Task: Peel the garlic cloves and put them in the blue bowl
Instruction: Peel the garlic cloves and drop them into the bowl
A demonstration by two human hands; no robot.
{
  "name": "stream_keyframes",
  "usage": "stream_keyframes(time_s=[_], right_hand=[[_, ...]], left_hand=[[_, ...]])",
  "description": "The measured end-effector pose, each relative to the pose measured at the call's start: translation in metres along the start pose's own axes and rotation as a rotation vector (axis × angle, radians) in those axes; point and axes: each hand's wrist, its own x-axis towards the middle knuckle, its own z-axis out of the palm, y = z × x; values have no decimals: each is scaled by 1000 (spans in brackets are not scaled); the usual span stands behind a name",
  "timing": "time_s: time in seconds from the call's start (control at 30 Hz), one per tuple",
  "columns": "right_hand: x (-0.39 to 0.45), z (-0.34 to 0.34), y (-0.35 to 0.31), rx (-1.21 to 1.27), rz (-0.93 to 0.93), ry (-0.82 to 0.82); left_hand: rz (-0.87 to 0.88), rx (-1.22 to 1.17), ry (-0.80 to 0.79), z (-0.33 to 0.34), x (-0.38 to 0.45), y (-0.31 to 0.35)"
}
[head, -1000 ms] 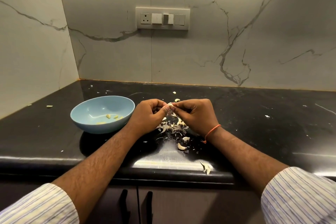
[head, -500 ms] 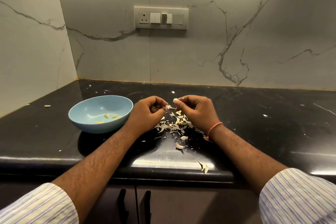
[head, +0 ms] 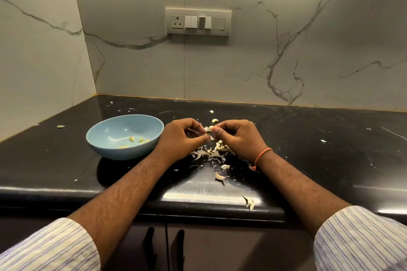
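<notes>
Still mid-peel at frame centre: garlic clove point(head: 211, 127) pinched between left hand point(head: 184, 138) and right hand point(head: 236, 138), blue bowl point(head: 124, 136) just left; liable to slip onto skin-littered table point(head: 308, 149).

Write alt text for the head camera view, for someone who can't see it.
Two hands, left hand and right hand, pinch a garlic clove above a pile of peels on a black countertop. A blue bowl holding a few peeled cloves sits left of them.
</notes>
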Motion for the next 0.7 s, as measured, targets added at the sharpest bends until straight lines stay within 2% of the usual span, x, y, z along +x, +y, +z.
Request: stream_keyframes(time_s=[0.17,0.37,0.7], right_hand=[[1,-4,-1,52,-4,11],[-1,-6,-1,36,11,-88],[0,-4,3,-91,-126,-8]], left_hand=[[23,0,-11,-1,0,-4],[78,-5,-27,-2,-1,1],[12,-61,-38,-3,-2,4]])
